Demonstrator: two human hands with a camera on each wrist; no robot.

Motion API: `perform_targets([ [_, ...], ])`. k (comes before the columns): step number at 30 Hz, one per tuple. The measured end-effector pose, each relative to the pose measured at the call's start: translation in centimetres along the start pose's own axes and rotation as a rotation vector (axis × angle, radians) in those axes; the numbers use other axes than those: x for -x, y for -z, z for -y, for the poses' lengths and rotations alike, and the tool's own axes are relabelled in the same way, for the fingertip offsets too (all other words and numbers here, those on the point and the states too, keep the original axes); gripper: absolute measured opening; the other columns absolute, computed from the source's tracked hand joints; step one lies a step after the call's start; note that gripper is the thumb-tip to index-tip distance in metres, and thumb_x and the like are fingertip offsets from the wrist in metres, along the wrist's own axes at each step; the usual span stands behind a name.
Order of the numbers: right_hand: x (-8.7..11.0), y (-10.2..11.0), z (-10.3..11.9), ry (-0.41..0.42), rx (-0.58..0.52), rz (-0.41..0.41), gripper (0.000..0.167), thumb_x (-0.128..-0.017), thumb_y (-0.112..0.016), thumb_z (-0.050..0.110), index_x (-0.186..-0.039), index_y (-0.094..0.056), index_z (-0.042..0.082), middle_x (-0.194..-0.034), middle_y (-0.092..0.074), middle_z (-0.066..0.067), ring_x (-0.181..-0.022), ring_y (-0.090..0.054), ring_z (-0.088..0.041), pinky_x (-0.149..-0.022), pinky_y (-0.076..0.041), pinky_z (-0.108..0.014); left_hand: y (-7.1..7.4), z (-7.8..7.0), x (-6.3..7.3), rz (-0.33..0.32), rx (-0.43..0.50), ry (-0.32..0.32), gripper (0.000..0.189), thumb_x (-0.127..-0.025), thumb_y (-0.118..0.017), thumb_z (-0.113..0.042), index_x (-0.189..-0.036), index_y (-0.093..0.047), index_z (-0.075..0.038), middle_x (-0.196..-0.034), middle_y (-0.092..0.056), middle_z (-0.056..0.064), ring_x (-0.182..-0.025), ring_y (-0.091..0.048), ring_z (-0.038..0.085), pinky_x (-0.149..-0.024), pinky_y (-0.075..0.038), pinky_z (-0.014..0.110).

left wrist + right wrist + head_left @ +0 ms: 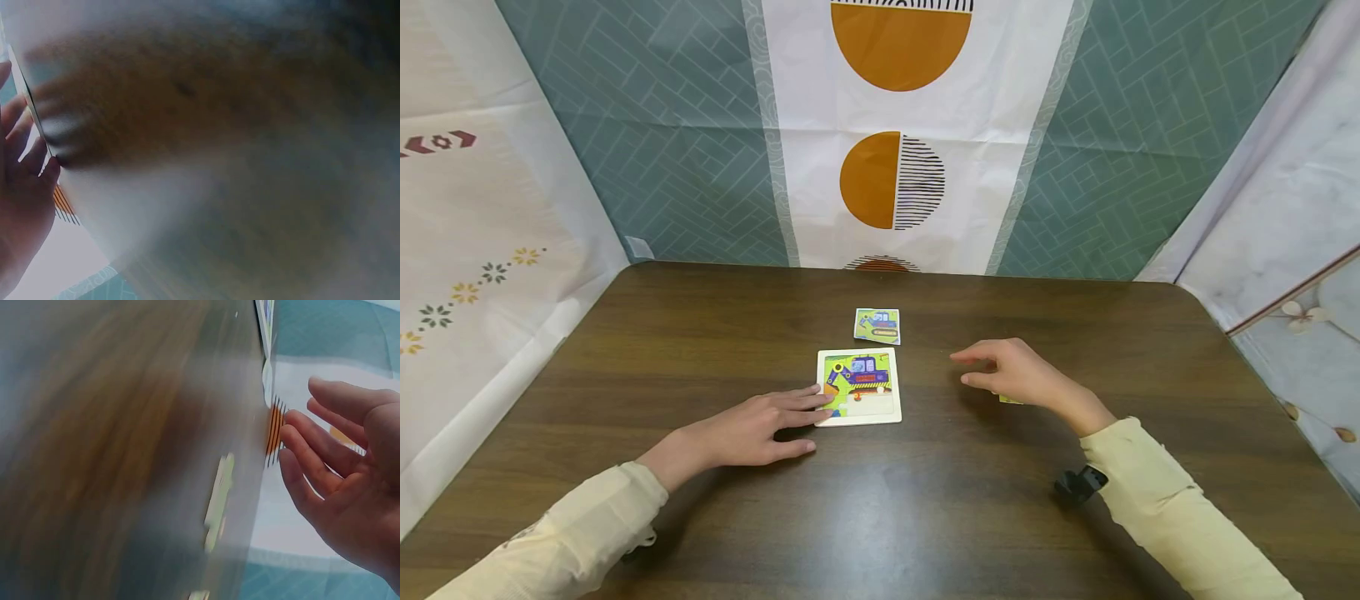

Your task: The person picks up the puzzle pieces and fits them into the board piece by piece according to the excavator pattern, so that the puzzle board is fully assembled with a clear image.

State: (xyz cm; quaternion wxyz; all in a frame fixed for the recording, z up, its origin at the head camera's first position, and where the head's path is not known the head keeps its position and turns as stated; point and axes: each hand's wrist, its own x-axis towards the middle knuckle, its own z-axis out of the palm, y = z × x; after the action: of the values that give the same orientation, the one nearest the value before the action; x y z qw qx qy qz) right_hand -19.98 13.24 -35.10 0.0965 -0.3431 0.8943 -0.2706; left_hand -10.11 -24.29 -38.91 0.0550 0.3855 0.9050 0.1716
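A square jigsaw puzzle tray with a pale border lies on the table, most of its excavator picture filled in and its lower right part bare. My left hand rests with spread fingers on the tray's left side; in the left wrist view that hand reaches the tray's edge. My right hand is above the table to the right of the tray, its fingers loosely bent and nothing between them. A green puzzle piece peeks out under it. The right wrist view has puzzle pieces lying beside the right hand.
Behind the tray lies a small picture card showing the same excavator. The brown wooden table ends at a hanging patterned cloth at the back. More cloth hangs at the left and right sides.
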Motion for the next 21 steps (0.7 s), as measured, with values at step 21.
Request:
perform_targets([
  [21, 4.1, 1.2, -4.5, -0.078, 0.042, -0.041, 0.041, -0.077, -0.082, 0.014, -0.113, -0.070, -0.002, -0.106, -0.068, -0.012, -0.095, -0.063, -0.030, -0.084, -0.051, -0.048, -0.1, 0.0, -0.1, 0.021, 0.029, 0.025, 0.051, -0.096, -0.060, -0.035, -0.139, -0.053, -0.008, -0.148, -0.043, 0.007, -0.139, -0.034, 0.029, -0.104, -0.037, 0.049],
])
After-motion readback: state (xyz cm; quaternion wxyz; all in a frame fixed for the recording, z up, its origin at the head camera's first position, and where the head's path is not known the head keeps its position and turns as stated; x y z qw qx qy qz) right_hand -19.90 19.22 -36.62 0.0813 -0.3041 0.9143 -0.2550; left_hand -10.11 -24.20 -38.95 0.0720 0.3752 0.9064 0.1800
